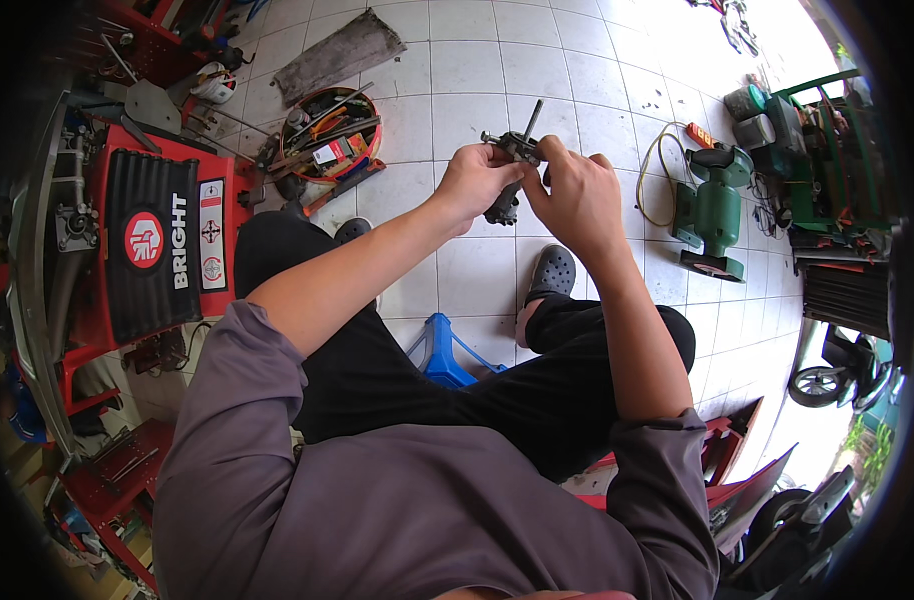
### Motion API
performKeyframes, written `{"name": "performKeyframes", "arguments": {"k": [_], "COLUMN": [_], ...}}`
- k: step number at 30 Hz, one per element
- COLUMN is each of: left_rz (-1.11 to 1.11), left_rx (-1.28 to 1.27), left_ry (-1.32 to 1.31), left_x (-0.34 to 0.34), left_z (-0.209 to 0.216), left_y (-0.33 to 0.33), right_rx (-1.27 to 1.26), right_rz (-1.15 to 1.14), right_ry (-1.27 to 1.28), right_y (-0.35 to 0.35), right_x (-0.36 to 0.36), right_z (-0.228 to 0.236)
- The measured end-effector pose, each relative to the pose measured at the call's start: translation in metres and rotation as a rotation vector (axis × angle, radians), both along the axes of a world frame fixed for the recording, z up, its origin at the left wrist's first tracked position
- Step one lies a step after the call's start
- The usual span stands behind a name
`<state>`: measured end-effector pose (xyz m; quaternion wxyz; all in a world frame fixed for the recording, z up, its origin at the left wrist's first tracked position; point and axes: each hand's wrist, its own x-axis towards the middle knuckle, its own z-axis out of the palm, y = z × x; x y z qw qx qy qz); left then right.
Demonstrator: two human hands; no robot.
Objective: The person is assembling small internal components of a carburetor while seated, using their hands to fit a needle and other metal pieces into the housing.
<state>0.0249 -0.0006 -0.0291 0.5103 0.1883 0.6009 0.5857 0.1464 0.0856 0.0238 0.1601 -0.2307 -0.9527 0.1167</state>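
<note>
In front of me, above the tiled floor, I hold a dark metal part (503,207) with a jagged lower end. A thin rod (534,118) rises from its top, and a small bolt-like piece juts out to the left. My left hand (469,186) is closed around the left side of the part. My right hand (581,196) is closed too, its thumb and fingers pinched against the upper right side near the rod's base. The fingers cover much of the middle, so its exact kind cannot be told.
A round bin of hand tools (329,140) stands at the far left, beside a grey mat (339,57). A red cabinet (217,190) is at my left. To the right stand a green bench grinder (718,208) and a yellowish cable (649,172). A blue stool (439,350) shows between my legs.
</note>
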Motion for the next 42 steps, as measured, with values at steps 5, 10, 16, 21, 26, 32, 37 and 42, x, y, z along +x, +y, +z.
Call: {"name": "performKeyframes", "arguments": {"k": [5,10,16,21,26,32,37,42], "left_rz": [0.017,-0.009,0.003,0.006,0.006,0.000,0.002,0.014], "left_rx": [0.009,-0.008,-0.018,0.002,-0.008,-0.009,-0.006,-0.017], "left_ry": [-0.040,-0.002,-0.013,-0.014,-0.029,-0.007,-0.044,-0.012], "left_x": [0.001,0.000,0.000,0.000,0.001,0.000,0.001,0.000], "left_z": [-0.002,0.004,-0.002,-0.002,-0.002,0.000,-0.002,0.000], "left_y": [-0.001,0.000,0.001,0.000,0.000,0.000,-0.001,-0.001], "right_rx": [-0.020,0.009,-0.013,0.004,0.004,0.039,0.020,0.024], "right_rz": [-0.067,-0.040,-0.053,-0.014,-0.064,-0.023,-0.047,-0.040], "right_ry": [-0.075,-0.029,-0.001,-0.030,-0.041,-0.014,0.044,-0.057], "right_y": [-0.001,0.001,-0.001,-0.001,-0.002,0.001,-0.001,0.000], "right_x": [-0.002,0.000,-0.001,0.000,-0.001,-0.001,-0.001,-0.001], "right_z": [0.005,-0.001,0.002,0.001,0.004,-0.004,0.000,-0.001]}}
